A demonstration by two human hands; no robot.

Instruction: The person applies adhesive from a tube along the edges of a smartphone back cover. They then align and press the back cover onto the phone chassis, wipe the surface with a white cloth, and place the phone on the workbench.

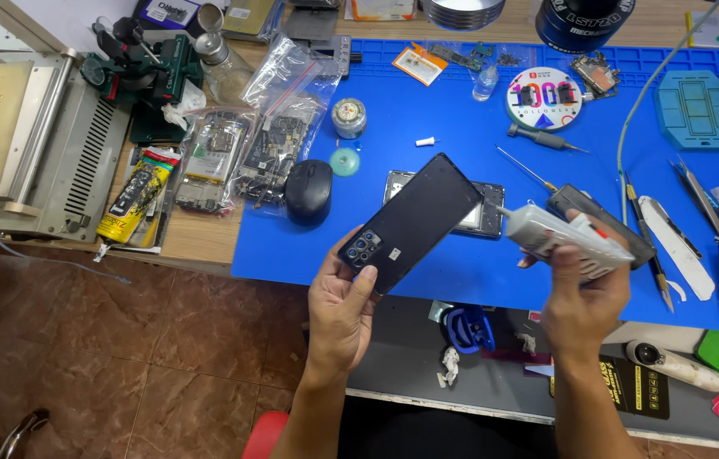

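A black computer mouse (308, 191) sits on the blue mat (427, 255) covering the desk (198, 234). The left hand (341, 308) holds a dark smartphone (410, 223) above the mat, fingers clamped on its camera end. The right hand (582, 299) has its fingers wrapped around a white glue dispenser (565, 235), nozzle just beside the phone.

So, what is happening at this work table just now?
A person holds a black smartphone, back cover facing up, by its camera end in the left hand. The right hand holds a white, pen-shaped tool, its tip close to the phone's upper edge. Both are raised above a blue rubber work mat. On the mat lie an open phone frame and a black computer mouse.
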